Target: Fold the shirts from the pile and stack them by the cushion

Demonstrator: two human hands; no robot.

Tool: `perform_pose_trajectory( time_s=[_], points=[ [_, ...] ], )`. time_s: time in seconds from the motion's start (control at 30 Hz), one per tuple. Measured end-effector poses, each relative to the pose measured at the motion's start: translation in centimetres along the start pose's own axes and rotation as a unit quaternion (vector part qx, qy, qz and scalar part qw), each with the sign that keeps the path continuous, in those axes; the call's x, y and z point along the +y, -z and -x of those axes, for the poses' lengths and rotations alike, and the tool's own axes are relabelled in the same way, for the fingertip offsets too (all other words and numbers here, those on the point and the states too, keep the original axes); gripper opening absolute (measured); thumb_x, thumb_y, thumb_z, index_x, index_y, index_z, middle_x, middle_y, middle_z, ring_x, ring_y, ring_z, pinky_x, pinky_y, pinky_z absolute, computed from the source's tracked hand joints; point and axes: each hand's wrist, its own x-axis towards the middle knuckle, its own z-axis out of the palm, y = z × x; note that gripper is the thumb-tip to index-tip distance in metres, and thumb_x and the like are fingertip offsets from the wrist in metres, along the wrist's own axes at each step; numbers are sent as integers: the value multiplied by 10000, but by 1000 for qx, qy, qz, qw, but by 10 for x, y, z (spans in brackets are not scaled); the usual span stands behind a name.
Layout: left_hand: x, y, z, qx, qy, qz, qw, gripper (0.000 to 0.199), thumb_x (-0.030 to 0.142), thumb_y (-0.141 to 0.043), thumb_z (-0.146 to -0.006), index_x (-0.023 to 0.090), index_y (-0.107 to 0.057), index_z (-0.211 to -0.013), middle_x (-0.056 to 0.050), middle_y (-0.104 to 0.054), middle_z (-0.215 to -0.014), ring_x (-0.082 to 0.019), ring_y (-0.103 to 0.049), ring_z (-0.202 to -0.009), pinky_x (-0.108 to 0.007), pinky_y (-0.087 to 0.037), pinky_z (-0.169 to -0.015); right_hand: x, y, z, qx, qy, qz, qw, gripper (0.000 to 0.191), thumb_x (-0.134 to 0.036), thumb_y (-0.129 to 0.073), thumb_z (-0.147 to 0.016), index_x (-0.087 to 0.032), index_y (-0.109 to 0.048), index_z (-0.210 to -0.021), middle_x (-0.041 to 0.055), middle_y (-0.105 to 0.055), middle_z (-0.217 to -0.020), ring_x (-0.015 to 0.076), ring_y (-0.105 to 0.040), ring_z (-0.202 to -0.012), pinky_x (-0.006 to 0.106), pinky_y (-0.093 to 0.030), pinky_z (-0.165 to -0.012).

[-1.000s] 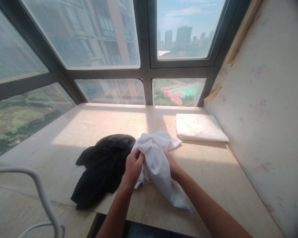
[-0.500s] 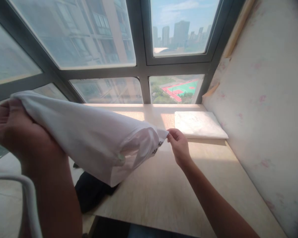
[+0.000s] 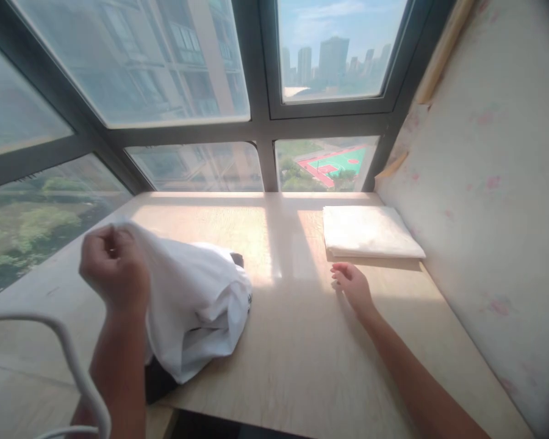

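Observation:
My left hand (image 3: 114,262) is closed on one end of a white cloth (image 3: 187,292), lifting that end above the wooden surface (image 3: 283,353). The rest of the cloth droops to the right in loose folds, with small dark markings at its right edge. Beneath it lies a black item (image 3: 158,381), mostly covered. My right hand (image 3: 352,286) hovers over the surface with nothing in it, fingers loosely bent and apart, just below a folded white cloth (image 3: 370,231).
Windows with grey frames (image 3: 320,125) rise behind the surface. A floral wall (image 3: 489,213) bounds the right side. A white curved tube (image 3: 68,347) crosses the lower left corner.
The right hand has let go of the cloth's right end and moved slightly right and down. My left hand has moved right and lower, and the cloth's right part has dropped towards the surface.

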Motion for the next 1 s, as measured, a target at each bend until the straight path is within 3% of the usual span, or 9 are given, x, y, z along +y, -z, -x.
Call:
perform_pose_trajectory(
  time_s=[0.13, 0.2, 0.27, 0.4, 0.5, 0.6, 0.73, 0.87, 1.0],
  points=[
    [-12, -47, 93, -193, -102, -86, 972, 272, 362, -566, -841, 184, -682, -1012, -140, -700, -996, -343, -627, -978, -527, -439, -920, 0, 39, -44, 75, 85, 186, 976, 316, -341, -479, -833, -167, -680, -1003, 112, -735, -1003, 236, -688, -891, 352, -551, -767],
    [-16, -61, 125, -257, -153, -161, 940, 334, 302, -502, -880, 177, -675, -1137, -164, -694, -1104, -359, -608, -1048, -517, -422, -920, -7, 56, -72, 92, 136, 307, 938, 356, -294, -425, -872, -150, -672, -1084, 132, -716, -1107, 240, -669, -1000, 367, -522, -903],
    [-21, -67, 139, -292, -187, -241, 907, 397, 276, -431, -925, 167, -634, -1247, -175, -673, -1181, -361, -585, -1092, -501, -408, -919, -13, 71, -99, 87, 158, 383, 906, 402, -247, -418, -877, -135, -649, -1186, 150, -668, -1235, 258, -611, -1141, 385, -459, -1010],
    [-25, -68, 134, -302, -199, -286, 887, 401, 279, -411, -948, 158, -626, -1265, -169, -668, -1195, -349, -575, -1094, -480, -381, -944, -21, 89, -143, 58, 129, 475, 869, 437, -242, -495, -859, -130, -635, -1258, 183, -599, -1325, 304, -532, -1217, 417, -410, -1018],
    [-25, -67, 130, -301, -198, -284, 889, 402, 276, -412, -949, 165, -621, -1274, -158, -667, -1212, -338, -571, -1111, -466, -371, -962, -23, 94, -163, 26, 99, 526, 844, 291, -246, -522, -862, -141, -725, -1042, 179, -662, -1136, 281, -587, -1058, 383, -442, -901],
    [-26, -67, 132, -298, -194, -280, 892, 407, 280, -425, -939, 165, -622, -1277, -154, -665, -1223, -337, -572, -1107, -461, -376, -960, -26, 95, -172, 6, 92, 551, 829, 218, -214, -525, -874, -160, -735, -892, 149, -677, -1022, 246, -604, -950, 338, -437, -794],
    [-29, -68, 132, -297, -192, -267, 897, 424, 279, -424, -933, 158, -622, -1288, -159, -671, -1216, -341, -573, -1107, -470, -384, -958, -35, 96, -170, 21, 101, 558, 824, 220, -230, -506, -910, -173, -719, -906, 138, -670, -1042, 235, -604, -911, 327, -421, -728],
    [-32, -71, 127, -295, -188, -243, 905, 417, 279, -432, -928, 144, -641, -1263, -170, -684, -1200, -345, -584, -1108, -479, -393, -964, -51, 101, -165, 59, 136, 541, 828, 242, -264, -459, -950, -196, -688, -990, 126, -645, -1149, 250, -588, -989, 349, -429, -765],
    [-37, -73, 118, -290, -178, -203, 918, 376, 278, -436, -932, 168, -663, -1210, -148, -700, -1191, -333, -599, -1126, -468, -392, -991, -100, 102, -160, 136, 276, 423, 852, 157, -251, -503, -922, -192, -647, -902, 116, -651, -996, 239, -576, -930, 370, -438, -821]
  ],
)
